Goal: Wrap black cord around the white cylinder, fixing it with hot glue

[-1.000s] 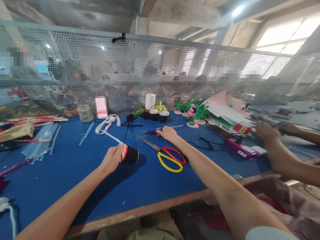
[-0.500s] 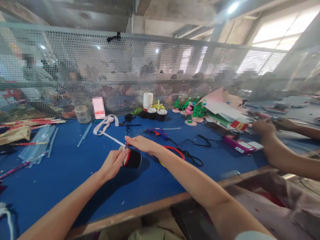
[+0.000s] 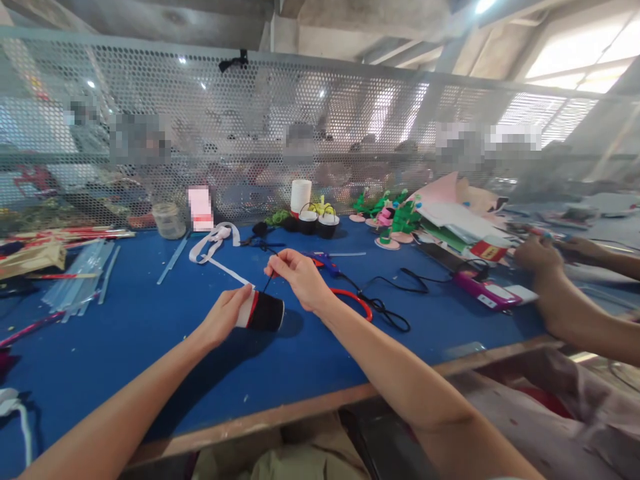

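My left hand (image 3: 224,317) is wrapped around a small cup (image 3: 269,312) that lies tilted just above the table. The cup has a black side, a red band and a white part under my fingers. From its edge a white ribbon (image 3: 227,268) runs back to a loose heap on the table. Between thumb and finger, my right hand (image 3: 300,277) pinches a thin black cord (image 3: 269,280) that rises from the cup near the red band. A blue glue gun (image 3: 327,263) and a red curved loop (image 3: 356,299) lie beyond my right hand, partly hidden by it.
Clear glue sticks (image 3: 77,273) and a jar (image 3: 169,221) are at left. Behind stand small black-and-white baskets (image 3: 327,225), a white roll (image 3: 301,197) and green figures (image 3: 404,220). A purple device (image 3: 483,292) and another person's hands (image 3: 540,257) are at right. A perforated screen (image 3: 260,133) borders the table.
My right hand has moved from the cup's rim up and to the right, drawing the black cord outward. The left hand still holds the cup. The whole view has shifted slightly.
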### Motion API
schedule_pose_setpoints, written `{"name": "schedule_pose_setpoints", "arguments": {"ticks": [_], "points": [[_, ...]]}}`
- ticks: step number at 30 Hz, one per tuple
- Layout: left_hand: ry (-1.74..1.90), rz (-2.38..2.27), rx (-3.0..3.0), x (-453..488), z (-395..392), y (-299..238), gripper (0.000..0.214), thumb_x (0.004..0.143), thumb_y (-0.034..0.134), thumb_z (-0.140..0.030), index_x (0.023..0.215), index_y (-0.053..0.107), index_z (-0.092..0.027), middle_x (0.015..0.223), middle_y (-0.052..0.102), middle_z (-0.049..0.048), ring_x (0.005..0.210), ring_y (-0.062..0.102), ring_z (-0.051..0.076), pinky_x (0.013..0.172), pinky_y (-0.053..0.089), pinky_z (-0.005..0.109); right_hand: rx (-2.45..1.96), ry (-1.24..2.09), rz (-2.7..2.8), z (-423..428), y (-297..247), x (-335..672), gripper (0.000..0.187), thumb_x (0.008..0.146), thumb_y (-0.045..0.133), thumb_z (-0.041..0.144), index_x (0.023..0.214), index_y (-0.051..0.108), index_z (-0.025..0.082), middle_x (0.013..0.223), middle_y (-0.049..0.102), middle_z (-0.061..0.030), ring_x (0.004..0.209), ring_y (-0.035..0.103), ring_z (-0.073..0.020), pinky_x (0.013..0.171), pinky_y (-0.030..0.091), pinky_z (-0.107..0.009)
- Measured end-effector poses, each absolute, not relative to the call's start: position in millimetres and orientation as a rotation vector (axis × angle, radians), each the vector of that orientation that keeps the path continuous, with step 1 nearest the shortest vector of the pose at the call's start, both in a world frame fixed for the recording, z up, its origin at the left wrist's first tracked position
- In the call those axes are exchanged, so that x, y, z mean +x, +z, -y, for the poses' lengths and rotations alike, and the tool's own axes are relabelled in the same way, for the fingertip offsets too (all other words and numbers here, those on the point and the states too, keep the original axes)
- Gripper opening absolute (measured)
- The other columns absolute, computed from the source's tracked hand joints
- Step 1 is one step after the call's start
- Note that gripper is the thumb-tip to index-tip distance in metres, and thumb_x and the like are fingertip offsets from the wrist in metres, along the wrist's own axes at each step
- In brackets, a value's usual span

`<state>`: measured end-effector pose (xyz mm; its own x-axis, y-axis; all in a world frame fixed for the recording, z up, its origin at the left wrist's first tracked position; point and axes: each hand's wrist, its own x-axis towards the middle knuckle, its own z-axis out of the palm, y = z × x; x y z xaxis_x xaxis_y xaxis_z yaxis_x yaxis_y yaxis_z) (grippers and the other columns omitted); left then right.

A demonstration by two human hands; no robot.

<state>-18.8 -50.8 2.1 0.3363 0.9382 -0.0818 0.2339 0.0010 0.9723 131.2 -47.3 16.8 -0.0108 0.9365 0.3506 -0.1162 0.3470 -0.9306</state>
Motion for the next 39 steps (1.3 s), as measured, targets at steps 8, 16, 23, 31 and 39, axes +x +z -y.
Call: {"name": "schedule_pose_setpoints", "arguments": {"ticks": [8,16,23,31,39], "points": [[0.775,-1.203,1.431,-17.0,50.2,2.0,0.040,0.067,0.043,-0.049,0.053,0.052,-0.013,0.042,0.046,-0.0025,0.041,0.038,0.009,0.041,0.026,0.020,-0.924,0.792,1.392,40.7,11.9,137.7,0.021,0.072,0.049,0.037,0.064,0.045,0.018,0.060,0.053,0.0012,0.059,0.051,-0.0092,0.063,0.042,-0.024],[0.728,-1.198,1.689,-11.5,60.0,5.0,0.041,0.069,0.037,-0.051,0.050,0.044,-0.014,0.041,0.034,-0.0059,0.042,0.028,0.007,0.042,0.022,0.020,-1.014,0.684,1.414,35.0,8.7,141.4,0.020,0.073,0.048,0.035,0.063,0.045,0.018,0.058,0.054,0.0011,0.056,0.051,-0.0094,0.059,0.042,-0.023],[0.738,-1.116,1.727,-11.9,64.7,6.1,0.042,0.072,0.034,-0.050,0.054,0.046,-0.013,0.047,0.034,-0.0050,0.046,0.027,0.007,0.043,0.022,0.020,-1.084,0.642,1.450,34.5,9.8,141.6,0.019,0.073,0.048,0.030,0.060,0.046,0.017,0.056,0.055,0.0007,0.054,0.051,-0.0092,0.056,0.040,-0.022],[0.767,-0.987,1.780,-16.4,66.1,3.1,0.040,0.075,0.033,-0.045,0.054,0.043,-0.014,0.048,0.033,-0.0046,0.045,0.025,0.007,0.042,0.021,0.020,-1.155,0.706,1.522,34.7,8.0,138.9,0.018,0.073,0.048,0.027,0.059,0.046,0.016,0.054,0.055,0.0016,0.053,0.051,-0.0091,0.056,0.040,-0.021],[0.817,-0.929,1.832,-19.8,65.1,0.8,0.039,0.076,0.032,-0.042,0.050,0.041,-0.015,0.046,0.032,-0.0045,0.045,0.024,0.007,0.041,0.021,0.020,-1.194,0.759,1.574,35.8,5.7,137.2,0.018,0.073,0.049,0.026,0.058,0.047,0.016,0.053,0.054,0.0022,0.050,0.048,-0.0081,0.053,0.038,-0.021]]}}
